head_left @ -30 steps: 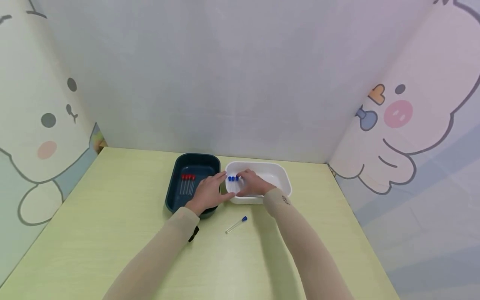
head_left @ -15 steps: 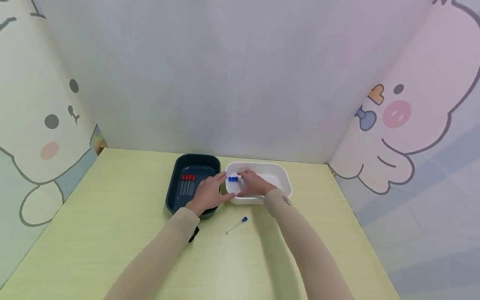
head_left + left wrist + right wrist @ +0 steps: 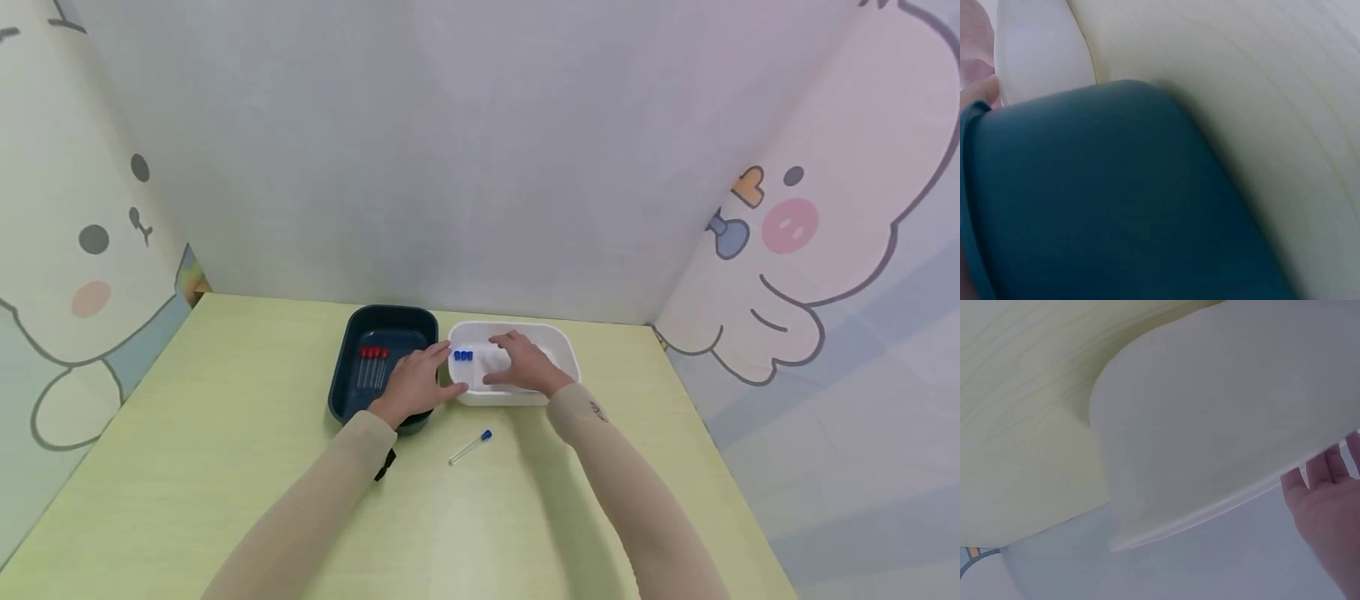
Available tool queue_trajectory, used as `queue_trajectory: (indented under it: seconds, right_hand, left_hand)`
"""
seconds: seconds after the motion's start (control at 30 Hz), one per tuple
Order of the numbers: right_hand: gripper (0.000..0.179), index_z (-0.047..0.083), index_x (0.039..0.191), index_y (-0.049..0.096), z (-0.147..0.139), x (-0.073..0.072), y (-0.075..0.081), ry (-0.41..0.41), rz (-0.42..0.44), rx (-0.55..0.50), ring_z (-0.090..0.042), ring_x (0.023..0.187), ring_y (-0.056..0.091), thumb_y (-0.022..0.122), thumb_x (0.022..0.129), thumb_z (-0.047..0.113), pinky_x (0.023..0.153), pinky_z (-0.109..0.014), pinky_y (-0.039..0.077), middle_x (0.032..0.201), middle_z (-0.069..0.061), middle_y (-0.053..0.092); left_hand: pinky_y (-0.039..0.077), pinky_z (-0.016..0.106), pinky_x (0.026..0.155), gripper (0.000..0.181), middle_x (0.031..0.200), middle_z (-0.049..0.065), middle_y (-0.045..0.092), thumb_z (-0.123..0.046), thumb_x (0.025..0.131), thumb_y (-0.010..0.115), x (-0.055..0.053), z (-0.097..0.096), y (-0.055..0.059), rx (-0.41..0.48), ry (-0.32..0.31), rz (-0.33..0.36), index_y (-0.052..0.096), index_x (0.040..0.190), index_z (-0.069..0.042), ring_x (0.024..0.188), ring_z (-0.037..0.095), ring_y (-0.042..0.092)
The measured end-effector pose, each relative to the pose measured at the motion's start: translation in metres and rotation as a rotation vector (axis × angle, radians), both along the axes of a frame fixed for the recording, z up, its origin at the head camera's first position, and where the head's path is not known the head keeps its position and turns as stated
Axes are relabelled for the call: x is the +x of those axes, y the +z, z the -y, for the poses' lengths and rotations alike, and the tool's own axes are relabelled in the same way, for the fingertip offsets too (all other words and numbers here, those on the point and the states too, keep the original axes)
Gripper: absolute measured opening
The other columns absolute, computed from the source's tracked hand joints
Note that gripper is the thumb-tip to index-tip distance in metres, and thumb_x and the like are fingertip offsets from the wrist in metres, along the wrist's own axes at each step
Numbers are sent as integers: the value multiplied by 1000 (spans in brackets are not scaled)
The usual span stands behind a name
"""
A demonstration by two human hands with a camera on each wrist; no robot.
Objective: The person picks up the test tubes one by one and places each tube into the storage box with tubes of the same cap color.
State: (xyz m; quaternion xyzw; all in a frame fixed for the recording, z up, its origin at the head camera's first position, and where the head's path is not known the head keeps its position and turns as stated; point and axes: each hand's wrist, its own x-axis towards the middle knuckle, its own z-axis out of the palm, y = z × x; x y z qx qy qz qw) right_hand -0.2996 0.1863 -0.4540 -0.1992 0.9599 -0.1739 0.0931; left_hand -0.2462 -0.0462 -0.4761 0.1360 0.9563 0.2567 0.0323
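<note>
My right hand [image 3: 527, 367] reaches over the white tray [image 3: 566, 354], thumb and fingers apart with nothing between them. At that tray's left end, several blue-capped tubes [image 3: 463, 356] lie side by side. My left hand [image 3: 414, 383] spans the right rim of the dark blue tray [image 3: 341, 383], its fingertips near the white tray's left rim and its thumb pointing right. Several red-capped clear tubes [image 3: 373, 367] lie in a row inside the dark tray. In the left wrist view, the dark tray's outer wall [image 3: 1104, 194] hides most of my left hand.
On the yellowish table [image 3: 247, 417], a single blue-capped tube [image 3: 470, 447] lies in front of the trays. The two trays stand side by side near the back edge. A pale grey curtain [image 3: 420, 167] hangs behind, with printed cartoon figures on both sides.
My right hand has drawn away to the right from the blue-capped tubes in the white tray, and its fingers have spread. The left hand stays about where it was.
</note>
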Motion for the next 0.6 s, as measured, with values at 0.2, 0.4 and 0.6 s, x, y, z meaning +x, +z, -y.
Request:
queue_trajectory:
  seconds: [0.2, 0.4, 0.6]
  right_hand:
    - [73, 4, 144, 56, -11, 13, 6, -28, -94, 7, -36, 127, 59, 82, 87, 41, 109, -51, 51, 139, -20, 59]
    - [67, 3, 140, 59, -17, 29, 13, -80, -136, -53, -36, 122, 61, 80, 89, 41, 104, -51, 54, 135, -19, 61]
    - [65, 4, 139, 60, -15, 48, 14, -115, -151, -133, -37, 124, 61, 79, 89, 42, 101, -51, 55, 135, -16, 62]
  left_hand:
    - [32, 63, 124, 84, 168, 6, 38, -55, 91, 73, 0, 0, 0, 13, 7, 11, 45, 157, -11, 149, 37, 42]
    - [32, 62, 124, 84, 168, 6, 37, -55, 91, 73, 0, 0, 1, 9, 6, 16, 45, 157, -11, 149, 37, 42]
    - [32, 61, 124, 84, 168, 6, 38, -54, 91, 73, 0, 1, 1, 9, 7, 9, 45, 156, -10, 149, 37, 43]
